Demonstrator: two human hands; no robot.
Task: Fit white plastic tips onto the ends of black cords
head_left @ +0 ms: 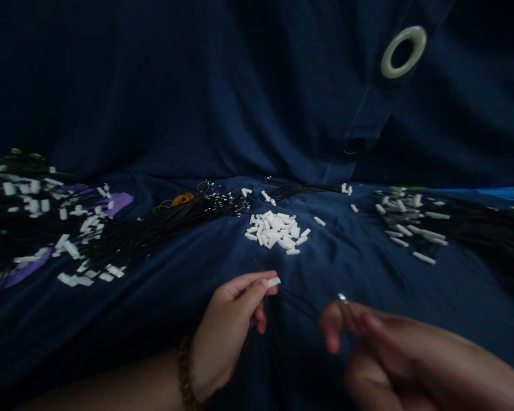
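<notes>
Tab (274, 281) observed on the pile's (276, 229) near side.
Left hand (231, 317) pinches it, end projecting past fingertips; right hand (389, 348) blurred, grip I cannot tell.

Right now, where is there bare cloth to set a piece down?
Bare cloth shows between the white pile and the right-side pieces, and left of the pile, beyond the left hand. It is crowded on the left, with more white pieces and black cords, and just behind the pile.
</notes>
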